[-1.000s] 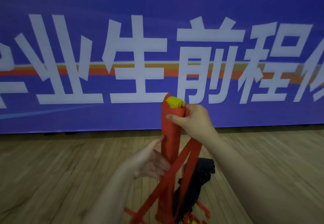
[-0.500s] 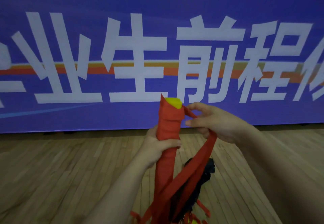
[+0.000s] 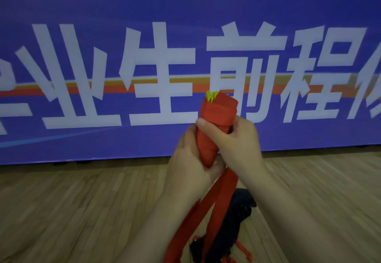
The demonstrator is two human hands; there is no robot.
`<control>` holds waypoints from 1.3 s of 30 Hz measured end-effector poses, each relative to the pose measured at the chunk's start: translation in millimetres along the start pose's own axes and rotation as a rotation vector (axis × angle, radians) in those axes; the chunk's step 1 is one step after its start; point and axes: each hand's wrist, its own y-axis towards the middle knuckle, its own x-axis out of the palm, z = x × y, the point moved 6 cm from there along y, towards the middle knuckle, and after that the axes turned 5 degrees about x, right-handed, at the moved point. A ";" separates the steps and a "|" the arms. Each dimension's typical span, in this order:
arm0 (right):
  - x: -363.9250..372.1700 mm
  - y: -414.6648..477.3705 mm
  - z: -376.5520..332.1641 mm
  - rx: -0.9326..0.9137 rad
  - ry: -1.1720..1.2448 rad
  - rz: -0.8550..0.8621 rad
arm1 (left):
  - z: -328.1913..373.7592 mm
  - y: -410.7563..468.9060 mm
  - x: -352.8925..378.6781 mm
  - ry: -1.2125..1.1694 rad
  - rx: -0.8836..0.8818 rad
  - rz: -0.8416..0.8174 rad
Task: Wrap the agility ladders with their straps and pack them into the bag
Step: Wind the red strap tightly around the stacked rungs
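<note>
A: Where's the ladder sitting?

B: The ladder bundle (image 3: 216, 118) is standing roughly upright mid-frame, up off the ground, in both hands. Red strap is covering it, and yellow rungs (image 3: 211, 96) are poking out of the top end.

A: Grips?

B: The left hand (image 3: 189, 166) is curling round the lower part of the bundle from the left side. The right hand (image 3: 239, 143) is wrapping it higher up from the right, with its thumb (image 3: 201, 122) pressing across the near face. Its fingers are going behind the bundle, so I'm not seeing them.

A: Loose strap?

B: The loose straps (image 3: 218, 201) are hanging down from under the hands to the bottom edge of the frame.

A: Bag?

B: The dark bag (image 3: 237, 221) is lying on the wooden floor (image 3: 82, 211) below the hands, partly hidden behind the straps. I can't tell whether it's open.

A: Background?

B: A blue banner (image 3: 123, 26) with big white characters is filling the far side.
</note>
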 end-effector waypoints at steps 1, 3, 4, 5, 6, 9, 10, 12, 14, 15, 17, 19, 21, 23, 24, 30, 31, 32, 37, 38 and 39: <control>0.2 -0.8 -2.8 0.001 0.020 -0.035 | -7.0 1.2 0.4 -0.236 -0.017 -0.078; 5.2 -3.2 -8.1 0.021 0.058 -0.149 | -20.6 -0.7 8.7 -0.696 -0.103 -0.259; 8.6 -4.1 -9.4 0.050 0.073 -0.206 | -24.4 -4.7 14.9 -0.835 -0.171 -0.346; 11.8 -3.3 -7.3 0.095 0.085 -0.268 | -25.5 -6.7 20.4 -0.880 -0.214 -0.402; 14.2 -2.1 -4.1 0.162 0.099 -0.346 | -26.8 -6.6 22.5 -0.832 -0.215 -0.417; 6.1 1.3 4.1 0.332 0.114 -0.564 | -29.4 -2.2 21.0 -0.675 -0.215 -0.288; -1.0 2.3 6.0 0.355 0.098 -0.609 | -27.2 -0.8 17.8 -0.619 -0.193 -0.248; -14.1 1.0 9.6 0.353 -0.009 -0.694 | -21.0 -0.3 12.2 -0.455 -0.119 -0.206; -24.9 -2.7 13.7 0.337 -0.134 -0.722 | -18.3 -2.2 5.8 -0.248 -0.075 -0.161; -29.0 -4.1 18.9 0.371 -0.152 -0.704 | -16.3 -2.5 0.6 -0.139 -0.062 -0.126; -32.1 -9.6 28.2 0.465 -0.141 -0.655 | -9.8 -2.8 -8.8 0.047 -0.053 -0.059; -25.5 -17.3 29.4 0.496 -0.060 -0.597 | -0.5 -5.0 -14.1 0.198 -0.069 -0.004; -13.4 -24.0 26.5 0.470 0.102 -0.478 | 9.5 -8.5 -13.3 0.406 -0.020 0.057; -9.1 -28.0 20.2 0.335 0.158 -0.263 | 21.8 -13.2 -7.2 0.514 0.110 0.073; -9.0 -30.3 17.3 0.264 0.175 -0.167 | 25.1 -13.4 -6.6 0.503 0.113 0.040; 0.4 -38.1 19.0 0.129 0.127 -0.106 | -17.5 -30.2 5.8 -0.529 -0.176 -0.321; 4.1 -39.2 21.4 0.125 0.068 -0.132 | -23.7 -36.0 12.2 -0.673 -0.242 -0.377; 7.6 -40.8 24.4 0.142 -0.001 -0.170 | -28.6 -40.9 17.4 -0.740 -0.296 -0.417; -9.5 -36.6 37.9 0.289 -0.290 -0.409 | -36.1 -43.5 20.9 -0.524 -0.245 -0.335; -15.2 -37.1 36.0 0.275 -0.339 -0.457 | -35.5 -43.6 20.0 -0.477 -0.227 -0.289; -17.7 -38.9 33.8 0.237 -0.392 -0.505 | -35.5 -42.8 19.9 -0.435 -0.207 -0.243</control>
